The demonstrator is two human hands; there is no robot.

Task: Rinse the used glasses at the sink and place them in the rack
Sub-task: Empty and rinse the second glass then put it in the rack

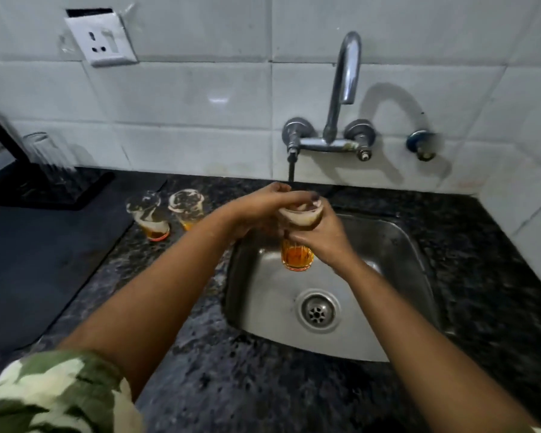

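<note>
A clear glass (297,256) with amber liquid in its bottom is held upright above the steel sink (397,295). My right hand (322,234) grips its side and my left hand (256,210) curls round its rim from the left. Two more used glasses, one (149,217) and the other (186,210), stand on the dark counter left of the sink, each with foam streaks and a little amber liquid. One clean glass (49,153) stands upside down on the black rack (60,192) at far left.
A chrome tap (344,85) is fixed to the white tiled wall above the sink, with a small spout (291,164) just behind the held glass. A dark mat (38,260) covers the left counter. A wall socket (102,39) sits upper left.
</note>
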